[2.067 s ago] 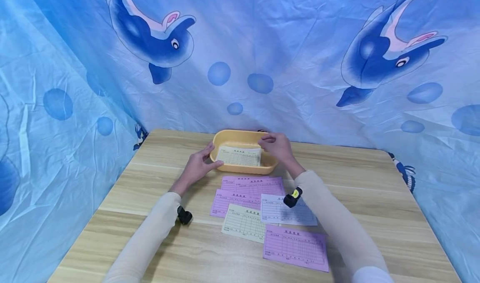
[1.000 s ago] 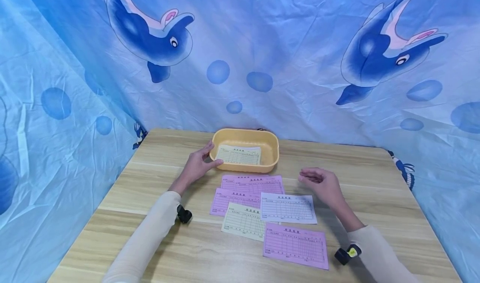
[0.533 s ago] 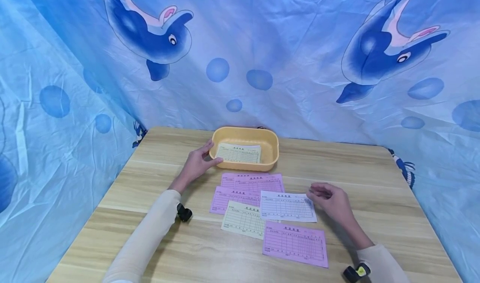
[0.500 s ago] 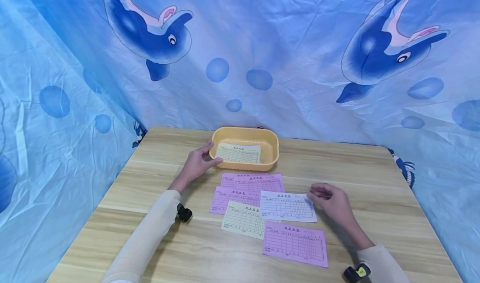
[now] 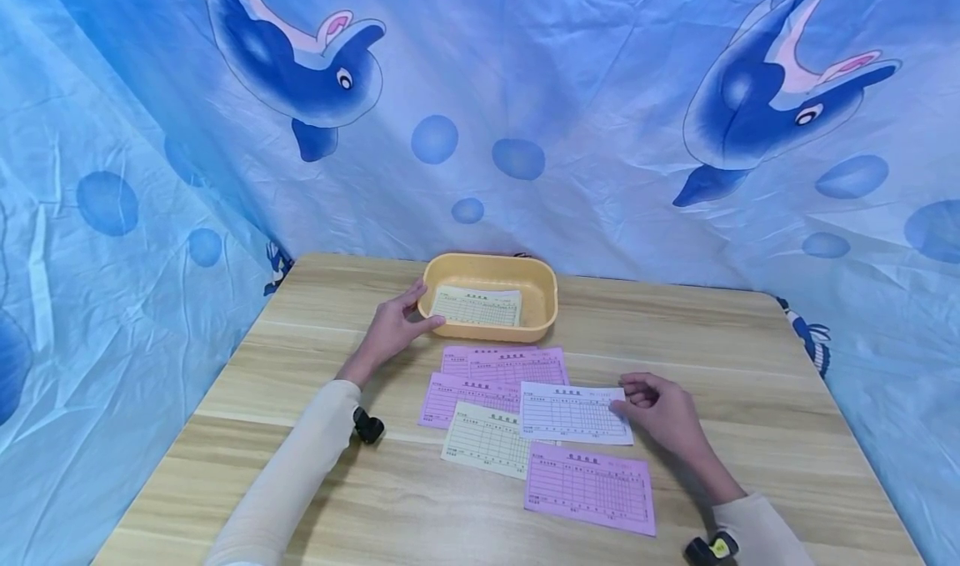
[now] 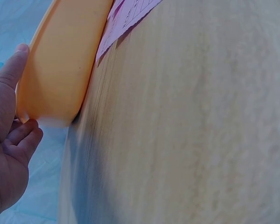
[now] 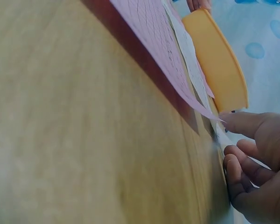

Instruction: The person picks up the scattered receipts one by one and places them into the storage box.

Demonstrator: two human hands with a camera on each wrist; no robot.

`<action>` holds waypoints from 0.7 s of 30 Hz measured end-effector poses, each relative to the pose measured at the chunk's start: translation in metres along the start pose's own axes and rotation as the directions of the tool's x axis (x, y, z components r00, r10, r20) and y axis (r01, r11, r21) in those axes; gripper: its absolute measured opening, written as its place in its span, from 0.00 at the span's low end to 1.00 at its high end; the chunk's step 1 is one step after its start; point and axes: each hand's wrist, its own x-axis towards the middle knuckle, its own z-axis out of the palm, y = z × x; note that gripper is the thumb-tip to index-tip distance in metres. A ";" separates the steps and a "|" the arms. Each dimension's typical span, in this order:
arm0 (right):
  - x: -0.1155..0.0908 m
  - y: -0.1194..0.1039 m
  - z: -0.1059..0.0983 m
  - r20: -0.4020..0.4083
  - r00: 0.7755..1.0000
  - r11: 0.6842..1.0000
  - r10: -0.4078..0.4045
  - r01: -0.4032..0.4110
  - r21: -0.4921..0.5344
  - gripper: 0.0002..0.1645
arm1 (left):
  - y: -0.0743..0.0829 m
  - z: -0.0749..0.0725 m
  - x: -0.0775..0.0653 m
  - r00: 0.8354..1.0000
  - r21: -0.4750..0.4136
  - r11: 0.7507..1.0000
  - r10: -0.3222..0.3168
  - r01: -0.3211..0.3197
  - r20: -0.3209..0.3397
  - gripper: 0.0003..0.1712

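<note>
Slips (image 5: pixel 477 307) lie in the tray (image 5: pixel 537 301) left hand (image 5: pixel 392 330) grips; right hand (image 5: pixel 666 416) pinches white sheet (image 5: pixel 572 418), other sheets (image 5: pixel 589 489) remaining outside.

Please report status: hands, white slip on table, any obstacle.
Left hand grips left end of yellow tray. Right hand at right edge of white slip, pinch unclear. It partly covers green slip. No obstacle visible there.

tray (image 5: pixel 540 298) on bench (image 5: pixel 375 508) | curtain (image 5: pixel 480 74) behind | form stack (image 5: pixel 477 307) in tray | loose forms (image 5: pixel 558 418) before tray | left hand (image 5: pixel 392 329) at tray's left end | right hand (image 5: pixel 663 418) at loose forms' right
</note>
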 end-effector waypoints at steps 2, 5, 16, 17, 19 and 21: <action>0.000 -0.001 0.000 0.013 1.000 1.000 0.008 -0.008 -0.009 0.25 | 0.000 0.000 -0.001 1.000 -0.001 1.000 0.000 0.000 0.003 0.54; 0.000 -0.002 0.000 0.034 0.999 1.000 0.007 -0.006 -0.022 0.25 | 0.001 0.000 -0.001 1.000 -0.004 1.000 0.000 0.000 0.004 0.54; -0.002 -0.004 0.000 0.052 0.998 0.996 0.024 -0.019 -0.085 0.12 | 0.001 0.000 -0.001 1.000 -0.003 1.000 -0.003 0.003 0.001 0.53; -0.002 -0.004 0.000 0.053 0.998 0.996 0.023 -0.018 -0.089 0.11 | 0.001 0.000 -0.001 1.000 -0.001 1.000 -0.002 0.002 0.002 0.53; -0.002 -0.004 0.000 0.054 0.998 0.996 0.025 -0.020 -0.090 0.09 | 0.001 0.000 -0.001 1.000 0.002 1.000 0.002 -0.002 0.002 0.53; -0.002 -0.004 -0.001 0.055 0.998 0.997 0.020 -0.016 -0.081 0.08 | 0.001 0.000 -0.001 1.000 0.007 1.000 0.005 -0.005 0.005 0.53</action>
